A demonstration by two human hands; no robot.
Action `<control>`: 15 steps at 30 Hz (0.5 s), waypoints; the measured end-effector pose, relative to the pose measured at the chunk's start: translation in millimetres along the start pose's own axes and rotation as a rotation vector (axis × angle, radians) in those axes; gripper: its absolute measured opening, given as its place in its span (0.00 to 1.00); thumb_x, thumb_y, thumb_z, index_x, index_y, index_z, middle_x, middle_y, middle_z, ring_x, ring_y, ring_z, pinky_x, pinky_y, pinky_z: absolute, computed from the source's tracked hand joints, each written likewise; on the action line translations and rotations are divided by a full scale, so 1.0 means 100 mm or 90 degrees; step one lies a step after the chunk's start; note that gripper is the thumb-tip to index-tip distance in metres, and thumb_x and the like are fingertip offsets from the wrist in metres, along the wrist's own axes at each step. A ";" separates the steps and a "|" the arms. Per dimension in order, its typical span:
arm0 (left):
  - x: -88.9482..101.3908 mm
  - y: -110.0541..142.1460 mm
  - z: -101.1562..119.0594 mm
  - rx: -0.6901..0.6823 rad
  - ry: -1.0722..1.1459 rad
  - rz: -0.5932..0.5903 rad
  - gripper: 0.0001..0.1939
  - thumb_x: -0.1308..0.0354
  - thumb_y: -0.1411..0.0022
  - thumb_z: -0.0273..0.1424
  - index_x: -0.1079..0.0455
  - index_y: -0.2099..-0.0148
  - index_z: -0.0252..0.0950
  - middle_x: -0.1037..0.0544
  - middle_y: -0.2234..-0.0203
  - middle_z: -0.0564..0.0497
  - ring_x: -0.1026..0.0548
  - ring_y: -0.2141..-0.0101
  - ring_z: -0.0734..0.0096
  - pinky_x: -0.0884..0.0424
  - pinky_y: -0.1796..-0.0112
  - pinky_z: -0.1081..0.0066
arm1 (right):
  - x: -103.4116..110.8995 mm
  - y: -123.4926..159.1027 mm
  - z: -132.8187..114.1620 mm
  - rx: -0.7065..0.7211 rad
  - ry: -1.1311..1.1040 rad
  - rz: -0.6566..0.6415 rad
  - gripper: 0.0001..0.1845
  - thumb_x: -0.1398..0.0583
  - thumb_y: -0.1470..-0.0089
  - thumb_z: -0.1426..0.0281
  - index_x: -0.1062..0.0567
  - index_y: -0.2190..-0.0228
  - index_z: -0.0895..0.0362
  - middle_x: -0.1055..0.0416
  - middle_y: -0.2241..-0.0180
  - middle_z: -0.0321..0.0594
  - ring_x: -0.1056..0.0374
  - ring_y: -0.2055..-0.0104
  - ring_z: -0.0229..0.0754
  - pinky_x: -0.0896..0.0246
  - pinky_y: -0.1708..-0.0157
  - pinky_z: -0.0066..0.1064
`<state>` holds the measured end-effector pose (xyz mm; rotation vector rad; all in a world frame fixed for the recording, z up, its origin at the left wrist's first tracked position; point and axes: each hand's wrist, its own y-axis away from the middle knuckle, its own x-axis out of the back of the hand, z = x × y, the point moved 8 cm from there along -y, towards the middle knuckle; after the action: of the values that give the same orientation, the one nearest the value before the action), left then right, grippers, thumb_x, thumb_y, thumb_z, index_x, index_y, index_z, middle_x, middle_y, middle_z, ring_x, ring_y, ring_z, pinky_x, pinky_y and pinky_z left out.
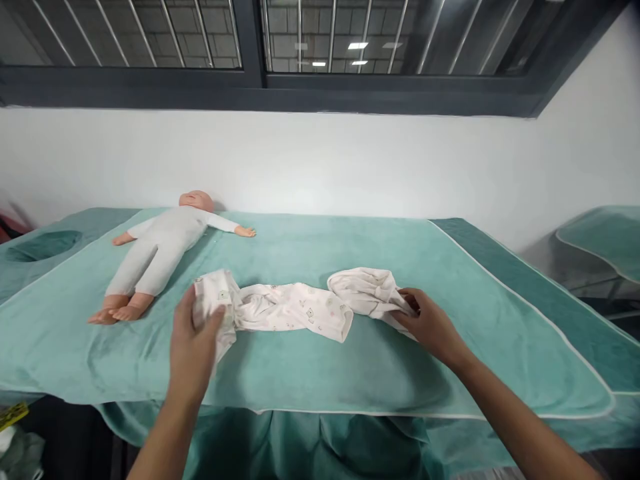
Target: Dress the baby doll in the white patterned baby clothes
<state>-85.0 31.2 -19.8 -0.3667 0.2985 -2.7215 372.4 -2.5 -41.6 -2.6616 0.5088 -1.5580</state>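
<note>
A white baby garment (290,308) with small printed figures lies crumpled across the teal towel (350,373) on the table. My left hand (193,343) is closed on the garment's left end, thumb over the cloth. My right hand (430,327) grips the bunched right end of the garment. A baby doll (160,250) in a pale grey suit lies on its back at the far left of the towel, arms spread, apart from both hands.
The towel covers a padded table (505,263) with darker teal covering, set against a white wall under a dark-framed window. A face hole (43,245) shows in the table at far left. Another teal-covered surface (607,233) stands at the right.
</note>
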 end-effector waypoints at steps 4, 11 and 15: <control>-0.53 0.12 0.00 -0.215 -0.411 -0.164 0.41 0.37 0.46 0.44 0.45 0.34 0.38 0.44 0.36 0.37 0.44 0.37 0.44 0.43 0.41 0.46 | 0.05 -0.07 0.04 -0.029 -0.029 0.020 0.33 0.41 0.51 0.48 0.31 0.51 0.58 0.28 0.60 0.46 0.31 0.60 0.49 0.37 0.63 0.37; -1.02 0.05 -0.06 -0.215 -0.525 -0.254 0.13 0.47 0.39 0.29 0.30 0.53 0.35 0.29 0.48 0.38 0.32 0.48 0.50 0.35 0.50 0.53 | -0.06 -0.21 -0.05 0.014 0.026 -0.072 0.11 0.42 0.49 0.61 0.31 0.74 0.55 0.30 0.73 0.38 0.36 0.69 0.42 0.46 0.70 0.31; -1.13 -0.13 0.12 0.004 -0.205 -0.201 0.11 0.48 0.39 0.37 0.31 0.62 0.35 0.24 0.68 0.47 0.26 0.64 0.60 0.32 0.62 0.65 | 0.35 -0.40 -0.04 -0.074 -0.140 0.022 0.09 0.43 0.52 0.64 0.35 0.78 0.55 0.38 0.80 0.32 0.42 0.76 0.37 0.51 0.77 0.27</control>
<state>15.1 85.4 -29.2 -0.9067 0.1511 -2.9003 395.5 25.6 -2.6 -2.8455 0.6472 -1.2412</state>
